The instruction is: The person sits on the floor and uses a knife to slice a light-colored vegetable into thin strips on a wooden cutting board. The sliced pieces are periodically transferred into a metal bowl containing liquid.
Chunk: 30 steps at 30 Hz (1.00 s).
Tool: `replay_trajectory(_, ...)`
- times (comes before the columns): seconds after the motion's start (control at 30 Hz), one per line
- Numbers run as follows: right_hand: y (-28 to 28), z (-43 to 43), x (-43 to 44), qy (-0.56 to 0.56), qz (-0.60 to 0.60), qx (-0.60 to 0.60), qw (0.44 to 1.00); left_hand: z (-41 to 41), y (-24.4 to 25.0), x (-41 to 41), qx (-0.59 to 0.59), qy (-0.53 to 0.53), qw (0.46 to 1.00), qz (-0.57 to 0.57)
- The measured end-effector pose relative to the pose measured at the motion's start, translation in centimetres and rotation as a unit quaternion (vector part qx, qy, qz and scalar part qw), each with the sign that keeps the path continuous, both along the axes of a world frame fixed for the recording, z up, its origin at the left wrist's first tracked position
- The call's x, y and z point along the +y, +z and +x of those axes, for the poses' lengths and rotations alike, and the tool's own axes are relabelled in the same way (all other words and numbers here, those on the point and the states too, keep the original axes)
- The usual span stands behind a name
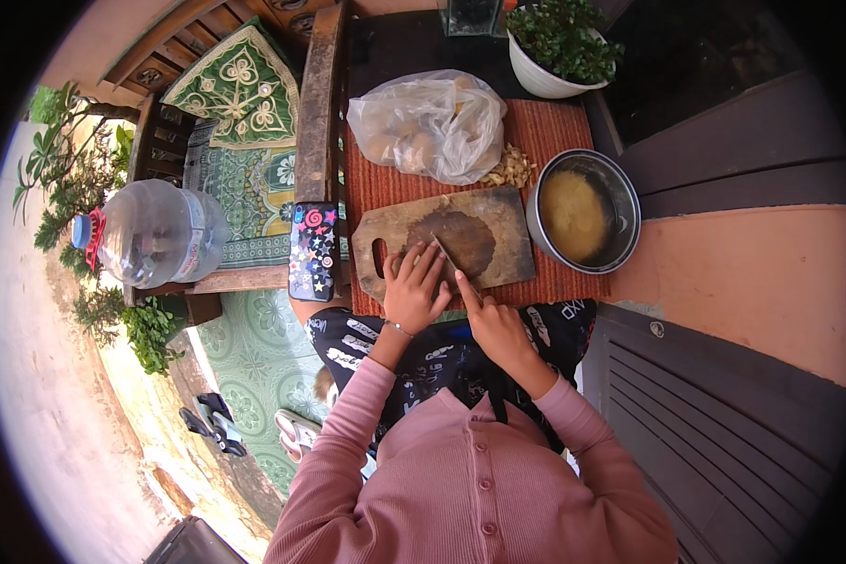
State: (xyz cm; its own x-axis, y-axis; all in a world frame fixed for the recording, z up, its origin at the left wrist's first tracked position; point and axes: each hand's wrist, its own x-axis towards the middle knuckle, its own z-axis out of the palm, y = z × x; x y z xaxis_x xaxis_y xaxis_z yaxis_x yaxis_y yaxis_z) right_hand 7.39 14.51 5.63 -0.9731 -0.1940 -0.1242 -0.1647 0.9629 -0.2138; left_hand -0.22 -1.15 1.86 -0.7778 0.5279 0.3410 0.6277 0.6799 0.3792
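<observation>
A worn wooden cutting board lies before me, with a dark wet patch in its middle and a slot handle at its left end. My right hand grips a knife, index finger stretched along it. The blade slants up and left over the board. Beside the blade, my left hand rests palm down on the board, fingers extended and thumb apart. Whether anything small lies beneath those fingertips is hidden. To the right stands a metal pot with yellowish contents. Behind the board is a heap of pale peelings.
A clear plastic bag of round brownish produce lies on the red woven mat. Behind it stands a white potted plant. At left, a phone in a star-patterned case lies by the bench arm, and a large plastic bottle lies sideways.
</observation>
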Motion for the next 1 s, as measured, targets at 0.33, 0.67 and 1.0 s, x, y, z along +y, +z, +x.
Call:
replay_trajectory(0.33,-0.6,-0.4,0.9,0.018,-0.010,0.012,1.000,0.1,0.0,0.1,-0.001,0.008,1.000,0.004)
replay_trajectory(0.67,-2.4,-0.8,1.2,-0.029,-0.110,0.008,0.994,0.0,0.0,0.1,0.000,0.004,1.000,0.010)
replay_trajectory(1.0,-2.0,-1.3,0.8,-0.103,-0.232,-0.054,0.966,0.0,-0.2,0.0,0.001,0.002,1.000,0.016)
